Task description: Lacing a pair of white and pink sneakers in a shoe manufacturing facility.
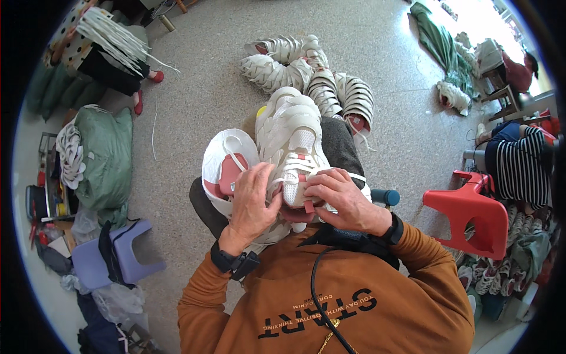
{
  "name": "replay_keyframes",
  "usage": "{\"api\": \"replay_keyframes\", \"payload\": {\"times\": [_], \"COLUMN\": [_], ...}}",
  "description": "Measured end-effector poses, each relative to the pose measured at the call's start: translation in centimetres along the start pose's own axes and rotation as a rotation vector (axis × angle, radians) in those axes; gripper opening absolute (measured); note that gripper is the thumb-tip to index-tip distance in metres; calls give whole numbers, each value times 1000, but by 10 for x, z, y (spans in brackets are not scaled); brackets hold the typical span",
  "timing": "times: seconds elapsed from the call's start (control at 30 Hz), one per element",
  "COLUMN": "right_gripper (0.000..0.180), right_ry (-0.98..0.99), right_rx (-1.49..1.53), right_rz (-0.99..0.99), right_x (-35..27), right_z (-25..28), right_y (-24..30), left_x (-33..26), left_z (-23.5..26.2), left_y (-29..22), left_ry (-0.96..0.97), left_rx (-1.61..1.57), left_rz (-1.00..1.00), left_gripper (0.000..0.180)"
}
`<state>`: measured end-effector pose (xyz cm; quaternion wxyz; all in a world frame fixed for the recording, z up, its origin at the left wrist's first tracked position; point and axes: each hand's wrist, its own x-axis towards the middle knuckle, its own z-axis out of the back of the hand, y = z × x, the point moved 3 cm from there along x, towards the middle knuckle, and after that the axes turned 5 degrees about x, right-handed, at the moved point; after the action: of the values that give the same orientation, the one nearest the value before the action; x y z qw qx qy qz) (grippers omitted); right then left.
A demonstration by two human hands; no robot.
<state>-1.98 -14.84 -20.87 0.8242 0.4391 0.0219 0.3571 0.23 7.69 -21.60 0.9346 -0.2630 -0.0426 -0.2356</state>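
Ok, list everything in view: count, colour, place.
laced shoe upper: one, cream and pink, centre
open upper: one, white and pink, left of centre
upper stacks: several, cream, floor ahead
floor: one, speckled grey, beneath
sack: one, green, left
purple chair: one, purple, left
red chair: one, red, right
cloth heap: one, green, upper right
strips: many, white, upper left
shoes: many, cream, lower right
other people: at least three, mixed clothing, upper left and right
sweatshirt: one, brown, lower centre
wrist straps: two, black, both wrists
left hand, right hand: two, bare, at laced upper
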Motion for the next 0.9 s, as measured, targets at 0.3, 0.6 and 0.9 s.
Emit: {"api": "replay_keyframes", "payload": {"times": [0.3, 0.6, 0.9], "right_gripper": [44, 32, 21], "right_ry": [10, 103, -126], "right_rx": [-314, -24, 126], "right_rz": [102, 127, -366], "right_x": [11, 18, -2], "right_z": [-24, -1, 2], "right_y": [-2, -11, -56], "left_x": [-7, -25, -42], "left_z": [-5, -6, 25], "left_y": [19, 9, 15], "left_ry": [-279, -366, -76], "left_rx": [-76, -50, -339], "left_rz": [4, -101, 133], "left_gripper": [28, 22, 17]}}
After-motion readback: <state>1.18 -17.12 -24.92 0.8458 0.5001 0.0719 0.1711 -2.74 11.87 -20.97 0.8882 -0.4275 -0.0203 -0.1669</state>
